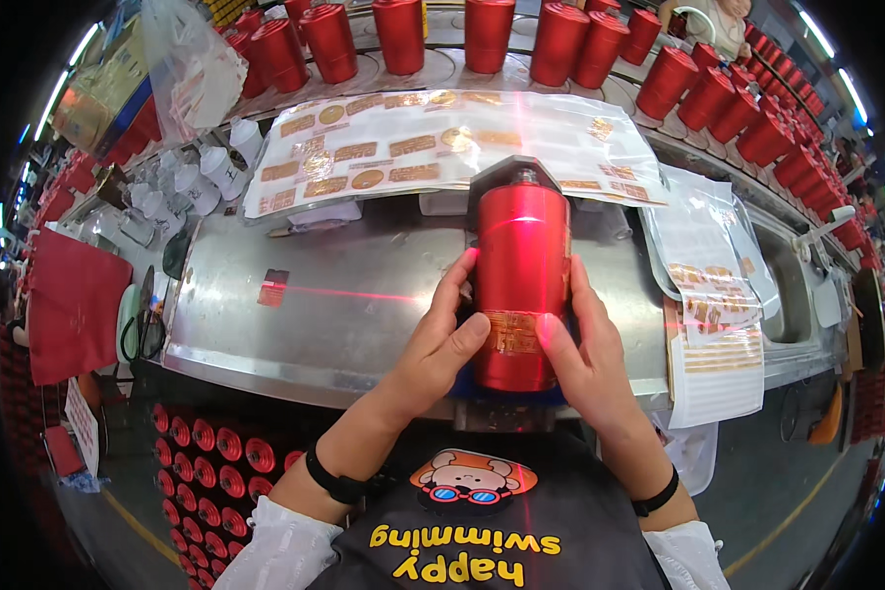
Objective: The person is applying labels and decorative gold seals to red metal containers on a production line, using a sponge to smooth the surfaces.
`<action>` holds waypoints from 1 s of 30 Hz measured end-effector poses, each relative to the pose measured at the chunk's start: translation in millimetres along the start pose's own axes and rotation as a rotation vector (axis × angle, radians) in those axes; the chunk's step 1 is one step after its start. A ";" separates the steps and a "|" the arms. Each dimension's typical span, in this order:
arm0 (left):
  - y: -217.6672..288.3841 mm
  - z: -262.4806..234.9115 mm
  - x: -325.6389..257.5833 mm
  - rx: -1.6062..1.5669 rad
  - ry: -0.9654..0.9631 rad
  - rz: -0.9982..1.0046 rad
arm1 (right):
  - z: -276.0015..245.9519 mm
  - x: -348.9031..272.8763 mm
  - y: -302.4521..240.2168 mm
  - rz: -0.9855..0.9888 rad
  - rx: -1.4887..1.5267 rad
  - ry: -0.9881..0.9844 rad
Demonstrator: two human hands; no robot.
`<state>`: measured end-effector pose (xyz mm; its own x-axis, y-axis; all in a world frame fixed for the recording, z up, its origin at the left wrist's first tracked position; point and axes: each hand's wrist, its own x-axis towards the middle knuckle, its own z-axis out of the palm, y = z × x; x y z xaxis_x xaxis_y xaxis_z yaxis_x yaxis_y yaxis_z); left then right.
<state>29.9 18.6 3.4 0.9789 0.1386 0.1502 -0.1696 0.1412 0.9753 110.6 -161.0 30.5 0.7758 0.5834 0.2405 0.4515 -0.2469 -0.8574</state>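
Observation:
A glossy red metal canister (519,261) lies in front of me, its capped end away from me, against a dark angular holder (490,181). On its nearer part sits a gold rectangular label (513,332). My left hand (441,339) clasps the canister's left side, thumb at the label's left edge. From the other side my right hand (595,359) grips it, with the thumb pressing the label's right end. Red laser lines run along the canister and across the steel worktop (364,285). Just behind spreads a white sheet of gold stickers (383,162).
Red canisters (399,39) line the curved conveyor at the back. White bottles (216,172) and scissors (147,329) are at left, beside a red cloth (77,305). More sticker sheets (718,364) and a sink (787,285) are at right. A small dark red card (273,288) lies on the worktop.

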 end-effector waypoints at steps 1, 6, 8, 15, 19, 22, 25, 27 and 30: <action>1.6 2.7 0.4 -0.007 0.017 0.000 | 0.3 -0.3 0.5 0.000 -0.005 0.001; -0.2 1.0 -1.9 -0.079 0.073 0.022 | 0.0 1.0 3.8 0.038 0.113 -0.003; -1.9 -4.9 -7.6 -0.040 0.100 0.029 | -2.9 0.1 2.9 0.060 0.145 -0.007; 35.2 -0.7 -12.6 -0.141 0.155 -0.092 | -7.0 0.9 1.4 0.067 0.208 -0.034; 56.6 -2.2 -6.3 -0.206 0.097 -0.175 | -7.7 1.0 -1.5 0.050 0.208 -0.034; 69.8 -1.8 -4.6 -0.272 0.086 -0.216 | -8.2 0.5 -2.3 0.046 0.209 -0.036; 75.1 -1.8 -3.1 -0.348 0.098 -0.259 | -9.2 0.5 -3.2 0.044 0.200 -0.041; 77.2 -1.2 -3.0 -0.450 0.125 -0.290 | -9.7 0.1 -3.7 0.052 0.205 -0.040; 73.4 -4.7 -3.7 -0.570 0.145 -0.296 | -10.4 -1.2 -1.7 0.045 0.210 -0.037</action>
<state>13.3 33.1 73.6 0.9750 0.1387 -0.1734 0.0319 0.6852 0.7277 113.4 -169.3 36.4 0.7748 0.6042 0.1861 0.3117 -0.1089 -0.9439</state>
